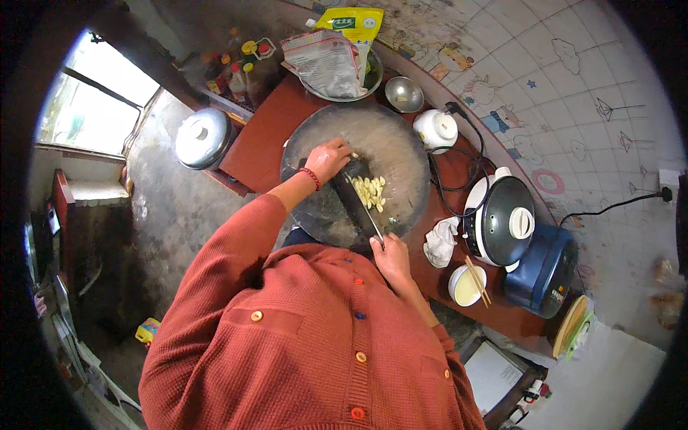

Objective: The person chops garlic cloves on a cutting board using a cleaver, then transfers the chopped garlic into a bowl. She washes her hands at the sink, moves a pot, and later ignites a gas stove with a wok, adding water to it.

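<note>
A kitchen knife [352, 201] with a wide dark blade lies across the round wooden chopping board [322, 121], its sharp edge pale. My right hand [391, 257] grips it at the board's near edge. Near the blade's far end, my left hand [329, 160], with a red bead bracelet at the wrist, has bent fingers around a small pale piece at the fingertips, perhaps a garlic clove. Pale slices [371, 192], which look like garlic, lie in a loose pile along the right side of the blade. The knife's handle is mostly hidden by my right hand.
Right of the board stand a small metal bowl [404, 94], a white jar [436, 130], a black cable, a crumpled cloth [441, 242], a bowl [466, 286] with chopsticks, an electric pot [502, 220] and a blue appliance [540, 271]. Bags [325, 62] lie in a basin beyond; a lidded pot [202, 137] stands left.
</note>
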The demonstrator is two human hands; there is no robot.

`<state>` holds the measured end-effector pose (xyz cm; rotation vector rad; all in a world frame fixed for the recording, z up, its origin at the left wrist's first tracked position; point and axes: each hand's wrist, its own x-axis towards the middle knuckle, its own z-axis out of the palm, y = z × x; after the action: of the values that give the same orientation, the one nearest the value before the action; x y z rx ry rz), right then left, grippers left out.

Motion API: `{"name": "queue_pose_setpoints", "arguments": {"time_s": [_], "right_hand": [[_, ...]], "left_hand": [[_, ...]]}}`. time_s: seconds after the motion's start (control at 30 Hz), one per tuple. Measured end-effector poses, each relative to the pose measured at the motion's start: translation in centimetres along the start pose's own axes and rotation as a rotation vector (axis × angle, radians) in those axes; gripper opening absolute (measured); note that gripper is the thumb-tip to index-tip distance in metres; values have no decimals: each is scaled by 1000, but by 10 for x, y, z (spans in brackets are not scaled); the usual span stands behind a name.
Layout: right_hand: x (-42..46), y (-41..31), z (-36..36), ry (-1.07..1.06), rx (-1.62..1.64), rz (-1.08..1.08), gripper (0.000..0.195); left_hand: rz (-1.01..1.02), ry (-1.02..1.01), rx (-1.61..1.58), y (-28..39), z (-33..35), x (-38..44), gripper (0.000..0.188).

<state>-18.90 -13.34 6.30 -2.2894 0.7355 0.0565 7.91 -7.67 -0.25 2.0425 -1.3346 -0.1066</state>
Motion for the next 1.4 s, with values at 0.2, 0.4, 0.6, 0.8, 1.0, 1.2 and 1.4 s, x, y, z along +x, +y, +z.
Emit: {"name": "queue_pose_setpoints", "arguments": {"time_s": [0.2,0.4,0.6,0.8,1.0,1.2,1.4], "right_hand": [[-7,3,1,73,26,47,28],[0,3,2,156,34,5,25],[17,-21,3,51,-19,-83,27],[24,-31,6,-15,-95,-117,26],[31,-29,14,-42,-164,-123,26],[31,-23,14,-3,-86,-128,26],[26,-34,11,-29,-129,-80,26]], "left_hand": [[61,-16,146,-4,12,-1,12],[106,-106,114,10,-20,-66,8],[122,-50,78,32,-25,-102,13],[165,-48,96,32,-21,-107,13],[161,-63,143,31,-16,-105,11],[178,50,25,27,-16,-110,13],[189,28,51,27,-17,-107,10]]}}
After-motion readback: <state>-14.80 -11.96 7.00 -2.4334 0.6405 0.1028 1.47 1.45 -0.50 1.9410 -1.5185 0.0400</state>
